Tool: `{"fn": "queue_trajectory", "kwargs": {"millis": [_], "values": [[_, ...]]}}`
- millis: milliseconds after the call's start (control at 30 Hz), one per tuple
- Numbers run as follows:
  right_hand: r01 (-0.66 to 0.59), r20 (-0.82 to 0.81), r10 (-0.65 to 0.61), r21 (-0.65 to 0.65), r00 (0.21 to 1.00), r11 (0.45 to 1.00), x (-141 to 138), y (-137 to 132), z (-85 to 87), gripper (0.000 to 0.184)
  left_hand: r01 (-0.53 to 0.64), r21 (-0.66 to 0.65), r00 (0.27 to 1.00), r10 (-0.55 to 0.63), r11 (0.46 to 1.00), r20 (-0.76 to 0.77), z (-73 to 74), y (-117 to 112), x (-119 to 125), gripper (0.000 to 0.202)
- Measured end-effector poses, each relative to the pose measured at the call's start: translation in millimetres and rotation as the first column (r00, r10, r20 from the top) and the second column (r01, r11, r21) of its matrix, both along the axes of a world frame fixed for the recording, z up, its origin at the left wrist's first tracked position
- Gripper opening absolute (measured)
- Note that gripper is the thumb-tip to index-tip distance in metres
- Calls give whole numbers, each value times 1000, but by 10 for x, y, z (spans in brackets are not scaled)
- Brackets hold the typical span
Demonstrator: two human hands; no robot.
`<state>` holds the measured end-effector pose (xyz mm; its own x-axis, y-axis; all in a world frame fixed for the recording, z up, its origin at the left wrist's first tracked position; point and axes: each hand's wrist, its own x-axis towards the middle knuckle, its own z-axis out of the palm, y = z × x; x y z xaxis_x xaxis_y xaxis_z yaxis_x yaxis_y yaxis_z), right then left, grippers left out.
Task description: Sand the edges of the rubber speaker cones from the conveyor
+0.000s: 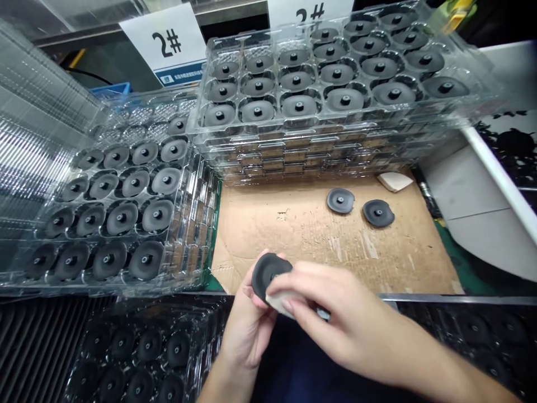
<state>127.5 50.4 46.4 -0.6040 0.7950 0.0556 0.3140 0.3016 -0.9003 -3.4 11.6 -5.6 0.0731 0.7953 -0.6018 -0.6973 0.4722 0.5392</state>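
Dark grey hubbed disc point(260, 275) was in your left hand point(253, 327), pale pad point(280, 304) in your right point(335, 296), above the near edge of the cardboard sheet point(289, 238).
Your left fingers were curled round the disc's rim from the far side and beneath, its face turned up and tilted; your right thumb and fingers pinched the pad at the disc's near edge, though you could not tell how firmly it pressed. Beyond, two loose discs point(340, 200) lay apart on the cardboard's right half, a pale wedge-shaped piece point(395, 181) behind them. Clear pocketed trays of similar discs stood stacked at left point(184, 240) and along the back point(293, 140), a "2#" sign point(168, 42) behind.
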Motion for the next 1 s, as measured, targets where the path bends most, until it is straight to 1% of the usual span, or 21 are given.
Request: {"fn": "queue_trajectory", "kwargs": {"millis": [33, 100, 133, 167, 233, 267, 300, 367, 433, 467, 533, 567, 600, 633, 667, 733, 767, 833, 933, 1000], "values": [[48, 5, -48, 34, 999, 998, -13, 9, -10, 21, 13, -3, 1000, -13, 1000, -6, 19, 2, 12, 53], [157, -48, -151, 155, 987, 975, -25, 21, -23, 24, 58, -18, 998, -58, 998, -2, 59, 10, 36, 48], [168, -89, -154, 183, 984, 969, -16, 21, -22, 25, 70, -18, 997, -70, 997, 8, 76, 13, 41, 45], [138, -123, -117, 177, 985, 974, 11, 16, -17, 24, 75, -9, 997, -75, 997, 23, 88, 14, 37, 45], [18, -142, -5, 96, 990, 995, 111, -7, 2, 23, 73, 23, 995, -75, 997, 68, 93, 12, 9, 47], [-20, -127, 26, 51, 992, 999, 176, -21, 11, 23, 76, 38, 992, -79, 996, 93, 87, 10, -8, 49], [-23, -94, 25, 23, 995, 999, 242, -34, 18, 23, 83, 48, 989, -88, 995, 115, 78, 8, -21, 51], [43, 9, -43, 33, 999, 999, 346, -47, 22, 22, 99, 53, 986, -106, 994, 131, 62, 10, -30, 54], [111, 98, -121, 100, 988, 989, 386, -37, 9, 21, 102, 59, 986, -108, 993, 123, 62, 15, -16, 59], [122, 113, -141, 161, 983, 979, 383, -21, -6, 21, 98, 65, 988, -105, 993, 113, 70, 16, -6, 59], [112, 76, -140, 298, 987, 948, 355, 34, -58, 26, 96, 83, 990, -104, 992, 98, 97, 16, 7, 55], [117, 33, -136, 337, 990, 934, 342, 69, -97, 27, 102, 95, 989, -111, 990, 95, 113, 13, 8, 53], [146, -13, -151, 344, 989, 928, 336, 106, -143, 27, 110, 108, 988, -121, 988, 98, 128, 9, 4, 51], [196, -46, -191, 313, 980, 929, 342, 139, -196, 26, 122, 119, 985, -134, 985, 107, 142, 4, -3, 51], [260, -55, -255, 252, 966, 932, 358, 163, -255, 23, 132, 126, 982, -147, 983, 120, 153, 0, -13, 50], [383, -7, -385, 112, 923, 917, 416, 168, -381, 19, 145, 129, 976, -163, 981, 146, 170, -6, -36, 46], [424, 32, -427, 60, 904, 904, 450, 141, -445, 19, 148, 125, 973, -167, 981, 162, 175, -6, -47, 44], [444, 91, -440, -25, 893, 896, 510, 35, -567, 21, 150, 117, 967, -170, 982, 191, 175, -4, -65, 41], [421, 126, -406, -128, 905, 898, 542, -181, -736, 23, 156, 111, 959, -178, 982, 223, 152, -2, -83, 42], [414, 145, -393, -172, 908, 894, 541, -281, -834, 24, 169, 111, 957, -190, 979, 217, 124, -6, -88, 44]]}}
